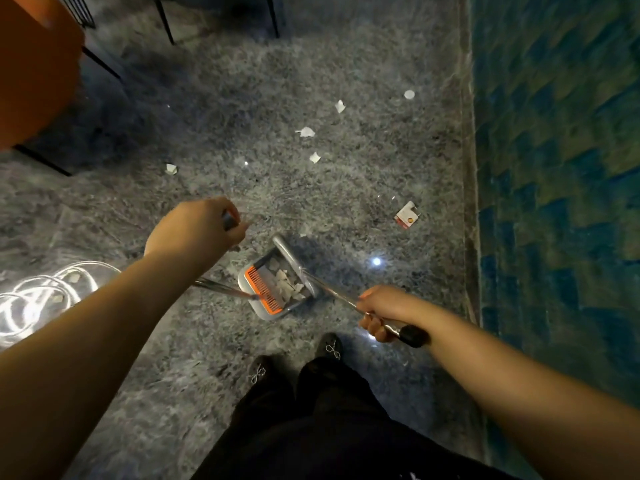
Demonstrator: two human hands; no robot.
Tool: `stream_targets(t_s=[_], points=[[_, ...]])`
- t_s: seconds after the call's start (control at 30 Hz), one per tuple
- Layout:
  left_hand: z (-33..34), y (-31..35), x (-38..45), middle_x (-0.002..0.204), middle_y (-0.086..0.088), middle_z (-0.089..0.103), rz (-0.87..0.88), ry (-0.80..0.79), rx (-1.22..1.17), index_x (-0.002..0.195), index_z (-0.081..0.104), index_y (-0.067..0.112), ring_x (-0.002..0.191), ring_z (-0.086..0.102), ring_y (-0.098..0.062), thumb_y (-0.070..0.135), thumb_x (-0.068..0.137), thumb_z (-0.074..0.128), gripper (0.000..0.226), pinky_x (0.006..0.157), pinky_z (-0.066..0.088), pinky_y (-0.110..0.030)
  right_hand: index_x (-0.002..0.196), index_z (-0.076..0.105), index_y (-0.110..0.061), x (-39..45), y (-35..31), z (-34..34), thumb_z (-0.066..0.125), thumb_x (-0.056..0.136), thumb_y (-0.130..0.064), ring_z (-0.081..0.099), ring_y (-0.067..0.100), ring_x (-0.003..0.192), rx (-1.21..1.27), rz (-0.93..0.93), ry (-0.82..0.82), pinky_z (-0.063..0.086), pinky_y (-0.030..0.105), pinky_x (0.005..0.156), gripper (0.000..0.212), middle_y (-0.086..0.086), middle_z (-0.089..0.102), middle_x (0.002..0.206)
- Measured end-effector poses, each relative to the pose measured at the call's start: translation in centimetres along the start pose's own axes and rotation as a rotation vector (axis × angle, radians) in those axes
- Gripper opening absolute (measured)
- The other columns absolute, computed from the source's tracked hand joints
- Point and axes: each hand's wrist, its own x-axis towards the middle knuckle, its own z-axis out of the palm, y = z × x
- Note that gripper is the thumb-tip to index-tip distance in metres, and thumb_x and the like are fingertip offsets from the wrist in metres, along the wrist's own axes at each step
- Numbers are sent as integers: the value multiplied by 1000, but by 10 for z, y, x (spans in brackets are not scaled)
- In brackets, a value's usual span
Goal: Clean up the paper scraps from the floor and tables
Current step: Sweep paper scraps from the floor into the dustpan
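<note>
A grey dustpan (266, 311) with an orange comb edge stands on the dark marble floor just ahead of my feet, with several white paper scraps (287, 285) inside it. My right hand (379, 315) grips its long metal handle near the black end cap. My left hand (197, 226) grips a second metal handle, whose shaft runs down toward the pan; its lower end is hidden. Loose white scraps lie farther out on the floor: one (305, 132), another (314, 157), a third (340, 106), and one to the left (171, 169). A red-and-white card piece (407, 215) lies to the right.
An orange chair (38, 74) on thin black legs stands at the left. More black furniture legs (166, 22) rise at the top. A coiled white cable (41, 292) lies left of my arm. A blue-green patterned carpet (557, 168) borders the floor on the right.
</note>
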Motion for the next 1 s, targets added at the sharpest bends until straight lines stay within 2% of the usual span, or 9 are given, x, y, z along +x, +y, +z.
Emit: stream_targets(t_s=[0.1,0.27,0.47,0.67,0.73,0.83,1.0], points=[[-6,-11,-4,81,-6,68,-16,13,-53,88,68,25,71,52,-20,43,83,70,19,63,39,-29,90,43,-12,-6,-8,1,29,99,0,34,5,28,30,-41,60,29,10,33,21,7,41,61],[-11,-17,2,81,-6,69,-30,49,-112,86,70,24,81,62,-27,41,82,70,17,66,43,-30,98,49,-9,-6,-27,1,30,100,-1,35,7,29,81,-110,126,30,13,32,20,6,41,59],[-17,2,28,79,-4,69,95,28,-149,87,69,23,78,63,-24,41,83,70,18,67,49,-33,91,46,-11,-19,-46,-12,36,101,-4,35,6,29,200,-204,194,30,13,32,16,6,40,60],[-16,42,67,81,-6,68,211,21,-127,87,67,25,81,62,-28,43,83,68,19,65,38,-28,89,49,-6,-35,-49,-47,40,100,-3,36,8,31,271,-307,276,30,14,32,15,10,44,61],[-12,61,80,83,-6,68,234,-6,-125,90,67,25,84,62,-27,44,84,67,20,66,39,-28,83,50,-7,-35,-47,-64,43,99,-3,35,7,30,306,-328,292,29,13,33,18,8,41,61],[-4,95,101,83,-4,66,276,-39,-116,91,67,24,85,61,-27,44,85,67,21,67,39,-28,85,48,-9,-31,-47,-95,42,99,-2,35,7,28,351,-332,316,30,14,32,17,8,39,60],[10,164,143,83,-6,64,330,-91,-80,92,64,23,83,60,-28,45,87,65,23,67,46,-34,83,44,-8,-25,-60,-164,39,101,-3,33,7,28,424,-300,294,28,13,33,19,6,35,60]])
